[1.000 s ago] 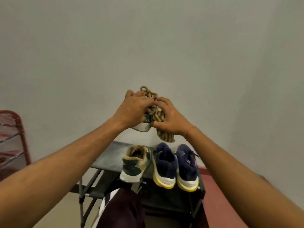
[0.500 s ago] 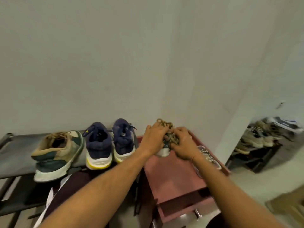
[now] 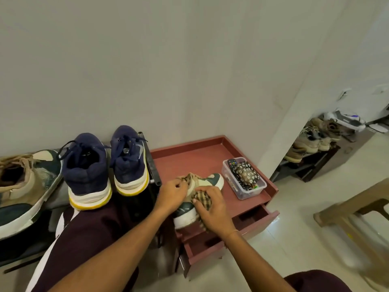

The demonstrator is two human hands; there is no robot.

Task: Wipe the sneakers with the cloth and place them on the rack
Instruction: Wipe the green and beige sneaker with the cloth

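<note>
Four sneakers are close by: two navy sneakers [image 3: 87,171] [image 3: 129,159] at centre left, one beige-green sneaker [image 3: 23,186] at the left edge, a second beige-green sneaker [image 3: 212,179] in the centre. One checked cloth [image 3: 202,200], one left hand [image 3: 173,193], one right hand [image 3: 212,209], one clear box [image 3: 249,192] with one remote [image 3: 231,163] and one pouch [image 3: 246,173]

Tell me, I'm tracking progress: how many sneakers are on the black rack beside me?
3: tan-and-green sneaker far left, left navy sneaker beside it, right navy sneaker at the end. Others may be off-frame.
</note>
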